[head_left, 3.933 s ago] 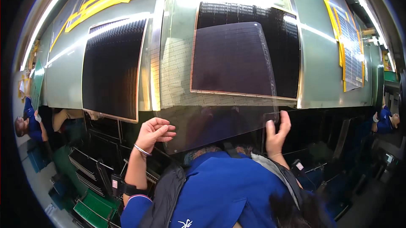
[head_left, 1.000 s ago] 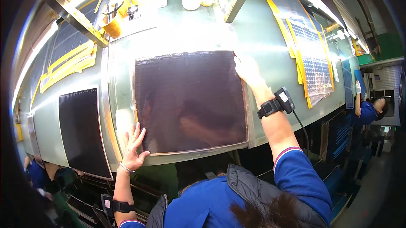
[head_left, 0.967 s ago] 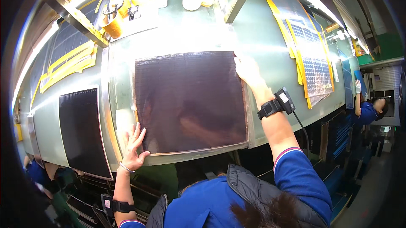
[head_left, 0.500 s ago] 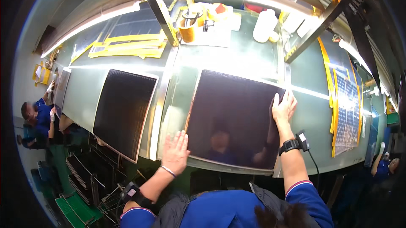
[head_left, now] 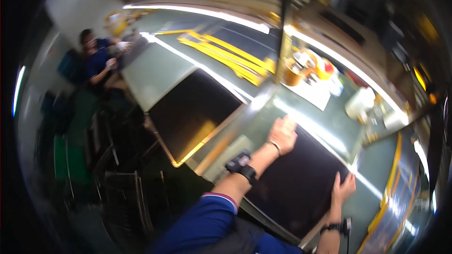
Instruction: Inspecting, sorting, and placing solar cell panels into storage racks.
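Observation:
A flat, dark, glossy panel point(head_left: 301, 183) with a thin pale rim lies on the grey-green table in front of me. My left hand point(head_left: 282, 135) reaches across to its far left corner, with bent fingers pressed over the edge there and slightly blurred. On the panel's right edge rests my right hand point(head_left: 344, 188), thumb toward the dark face and fingers over the edge. My left forearm covers part of the panel's left side.
Another dark panel point(head_left: 195, 112) lies to the left, past a metal strip. Yellow-edged sheets point(head_left: 226, 56) lie behind it. An orange pot point(head_left: 293, 76) and a white bottle point(head_left: 360, 102) stand at the back, near a metal post point(head_left: 285, 28). A gloved person point(head_left: 99, 58) works at far left.
My view has swung left and tilted. My left hand has gone from the panel's near left edge to its far left corner; my right hand remains at the right edge.

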Tool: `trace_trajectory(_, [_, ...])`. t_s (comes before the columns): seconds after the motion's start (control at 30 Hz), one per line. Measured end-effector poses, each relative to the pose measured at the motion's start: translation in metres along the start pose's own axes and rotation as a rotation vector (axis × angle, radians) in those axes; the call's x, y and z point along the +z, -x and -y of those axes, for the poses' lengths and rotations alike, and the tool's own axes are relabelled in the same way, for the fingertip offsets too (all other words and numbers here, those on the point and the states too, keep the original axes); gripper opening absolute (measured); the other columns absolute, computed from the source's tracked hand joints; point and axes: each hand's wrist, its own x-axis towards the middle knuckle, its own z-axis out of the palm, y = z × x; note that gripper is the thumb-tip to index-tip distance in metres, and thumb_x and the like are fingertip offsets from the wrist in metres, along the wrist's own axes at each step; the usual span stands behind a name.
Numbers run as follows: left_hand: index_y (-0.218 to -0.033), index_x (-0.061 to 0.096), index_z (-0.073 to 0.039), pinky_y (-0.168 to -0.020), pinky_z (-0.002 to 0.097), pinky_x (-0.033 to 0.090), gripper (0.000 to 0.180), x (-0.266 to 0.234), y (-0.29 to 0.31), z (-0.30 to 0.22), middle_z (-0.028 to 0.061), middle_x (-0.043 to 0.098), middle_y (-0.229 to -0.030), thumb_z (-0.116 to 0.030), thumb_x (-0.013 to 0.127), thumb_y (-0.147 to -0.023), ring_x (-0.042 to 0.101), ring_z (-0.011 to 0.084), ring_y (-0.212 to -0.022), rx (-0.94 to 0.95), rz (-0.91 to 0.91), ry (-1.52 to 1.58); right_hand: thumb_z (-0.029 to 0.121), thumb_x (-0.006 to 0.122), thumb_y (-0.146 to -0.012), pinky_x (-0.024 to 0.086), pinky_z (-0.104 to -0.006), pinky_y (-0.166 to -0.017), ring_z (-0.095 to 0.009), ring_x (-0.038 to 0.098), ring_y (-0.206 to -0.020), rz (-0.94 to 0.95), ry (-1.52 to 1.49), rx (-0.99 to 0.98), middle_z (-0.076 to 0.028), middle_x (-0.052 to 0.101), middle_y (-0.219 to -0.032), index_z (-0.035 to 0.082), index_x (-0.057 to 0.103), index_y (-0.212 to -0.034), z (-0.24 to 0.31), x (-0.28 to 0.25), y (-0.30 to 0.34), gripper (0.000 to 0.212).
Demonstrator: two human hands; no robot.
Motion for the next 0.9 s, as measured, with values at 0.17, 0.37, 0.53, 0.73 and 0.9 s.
trace_trajectory(0.17, [-0.135, 0.04, -0.002, -0.112, 0.0387, 0.016, 0.052, 0.015, 0.03, 0.01, 0.0114, 0.036, -0.143, -0.033, 0.036, -0.093, 0.027, 0.0226, -0.135, -0.096, 0.074, 0.026, 0.033, 0.05, -0.091, 0.037, -0.05, -0.097, -0.039, 0.044, -0.119, 0.471, -0.03, -0.427, -0.022, 0.044, -0.134, 0.013, 0.037, -0.139, 0.04, -0.144, 0.07, 0.054])
trace_trajectory(0.37, [-0.135, 0.039, -0.002, -0.112, 0.0381, 0.016, 0.052, 0.001, 0.024, 0.004, 0.0117, 0.036, -0.143, -0.032, 0.038, -0.093, 0.028, 0.0221, -0.135, -0.121, 0.039, 0.109, 0.039, 0.051, -0.088, 0.026, -0.0549, -0.105, -0.046, 0.032, -0.129, 0.533, 0.175, -0.391, -0.029, 0.034, -0.139, 0.016, 0.036, -0.141, 0.023, -0.17, 0.146, 0.06])
trace_trajectory(0.53, [-0.135, 0.039, -0.002, -0.112, 0.0383, 0.016, 0.052, 0.005, 0.02, 0.007, 0.0121, 0.036, -0.143, -0.032, 0.038, -0.093, 0.028, 0.0224, -0.135, -0.131, 0.036, 0.103, 0.042, 0.052, -0.086, 0.023, -0.0556, -0.106, -0.046, 0.031, -0.129, 0.411, 0.397, -0.547, -0.028, 0.033, -0.14, 0.016, 0.036, -0.141, 0.003, -0.142, 0.149, 0.063])
trace_trajectory(0.73, [-0.138, 0.034, -0.003, -0.113, 0.0388, 0.013, 0.055, 0.004, 0.017, 0.005, 0.012, 0.031, -0.146, -0.034, 0.036, -0.093, 0.023, 0.0221, -0.137, -0.135, 0.079, 0.079, 0.047, 0.053, -0.084, 0.02, -0.0565, -0.107, -0.046, 0.03, -0.13, 0.127, 0.717, -0.789, -0.028, 0.032, -0.141, 0.017, 0.036, -0.141, -0.019, -0.111, 0.155, 0.066])
trace_trajectory(0.9, [-0.142, 0.027, -0.003, -0.114, 0.04, 0.009, 0.058, 0.001, 0.014, 0.003, 0.0117, 0.024, -0.149, -0.036, 0.034, -0.094, 0.017, 0.0222, -0.14, -0.132, 0.176, 0.029, 0.043, 0.045, -0.088, 0.031, -0.0503, -0.103, -0.034, 0.035, -0.131, 0.782, 0.057, -0.867, -0.02, 0.034, -0.143, 0.013, 0.038, -0.139, 0.074, -0.126, 0.065, 0.06])
